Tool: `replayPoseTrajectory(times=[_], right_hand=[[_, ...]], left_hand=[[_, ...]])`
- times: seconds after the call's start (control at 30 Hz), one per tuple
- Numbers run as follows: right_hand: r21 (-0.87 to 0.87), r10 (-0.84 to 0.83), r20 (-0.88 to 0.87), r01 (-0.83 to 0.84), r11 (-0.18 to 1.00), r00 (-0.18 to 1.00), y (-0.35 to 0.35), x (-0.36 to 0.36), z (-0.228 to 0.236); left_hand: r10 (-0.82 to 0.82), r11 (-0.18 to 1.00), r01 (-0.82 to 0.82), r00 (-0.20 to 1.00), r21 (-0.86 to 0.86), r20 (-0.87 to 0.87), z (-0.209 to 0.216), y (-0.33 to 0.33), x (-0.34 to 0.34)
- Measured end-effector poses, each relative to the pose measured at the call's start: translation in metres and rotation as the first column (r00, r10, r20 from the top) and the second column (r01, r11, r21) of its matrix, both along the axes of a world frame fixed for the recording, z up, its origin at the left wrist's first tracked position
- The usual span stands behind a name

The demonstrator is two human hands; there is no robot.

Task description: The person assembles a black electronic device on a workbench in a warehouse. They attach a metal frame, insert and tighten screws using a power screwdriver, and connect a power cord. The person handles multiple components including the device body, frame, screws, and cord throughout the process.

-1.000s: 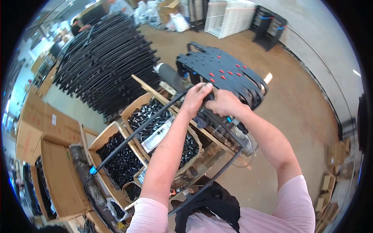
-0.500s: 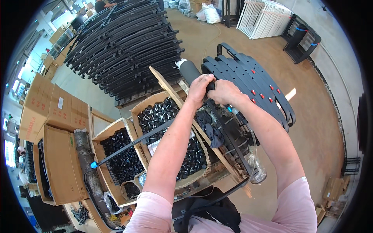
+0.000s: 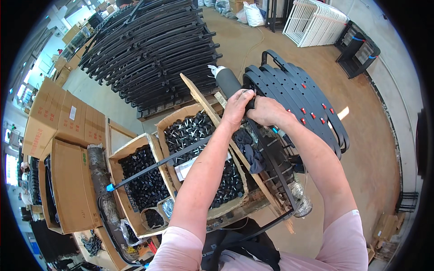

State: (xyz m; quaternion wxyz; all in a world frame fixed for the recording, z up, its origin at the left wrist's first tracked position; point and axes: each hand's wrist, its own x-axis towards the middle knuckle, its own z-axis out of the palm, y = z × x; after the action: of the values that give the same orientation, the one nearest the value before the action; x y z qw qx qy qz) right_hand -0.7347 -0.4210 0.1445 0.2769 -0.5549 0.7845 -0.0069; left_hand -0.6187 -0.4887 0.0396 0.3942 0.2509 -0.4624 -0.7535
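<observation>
Both hands are together at the far corner of a black metal tube frame (image 3: 266, 149). My left hand (image 3: 237, 107) is closed, its thumb lying on top of a dark piece at that corner. Pressed up beside it, my right hand (image 3: 267, 111) is closed around the same spot. The fingers hide most of what they grip there. One bar of the frame runs left under my left forearm to a blue end piece (image 3: 110, 187); another comes back toward my body. Just beyond the hands lies a dark grey roll (image 3: 228, 82) with white wrapping at its tip.
Below my left arm stand cartons of black plastic caps (image 3: 143, 178) and black screw-in feet (image 3: 187, 134). A wooden plank (image 3: 257, 180) runs alongside. Curved black frames (image 3: 289, 97) with red pieces stand to the right; black frames (image 3: 153, 58) are stacked behind. Brown cartons (image 3: 68, 180) stand left.
The view has shifted slightly, so most things sit a little farther right. My hands stay closed together at the same corner of the frame.
</observation>
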Motion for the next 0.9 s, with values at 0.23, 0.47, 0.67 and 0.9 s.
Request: replayPoseTrajectory(times=[0.23,0.47,0.67,0.9], right_hand=[[0.025,-0.006,0.018,0.006,1.000,1.000,0.001,0.001,-0.004],[0.097,-0.063,0.058,0.057,0.994,0.996,-0.007,0.000,-0.018],[0.035,-0.019,0.170,0.013,0.999,0.985,-0.015,-0.012,-0.040],[0.015,-0.030,0.195,0.027,1.000,0.980,-0.017,-0.008,-0.037]], left_hand=[[0.017,0.999,-0.016,0.999,-0.043,0.041,-0.004,0.001,-0.001],[0.025,0.999,-0.024,0.999,-0.028,0.022,-0.011,0.002,-0.001],[0.036,0.999,-0.036,0.999,-0.016,0.021,-0.011,0.005,-0.003],[0.046,0.999,-0.046,0.999,0.009,-0.002,-0.007,0.007,0.000]])
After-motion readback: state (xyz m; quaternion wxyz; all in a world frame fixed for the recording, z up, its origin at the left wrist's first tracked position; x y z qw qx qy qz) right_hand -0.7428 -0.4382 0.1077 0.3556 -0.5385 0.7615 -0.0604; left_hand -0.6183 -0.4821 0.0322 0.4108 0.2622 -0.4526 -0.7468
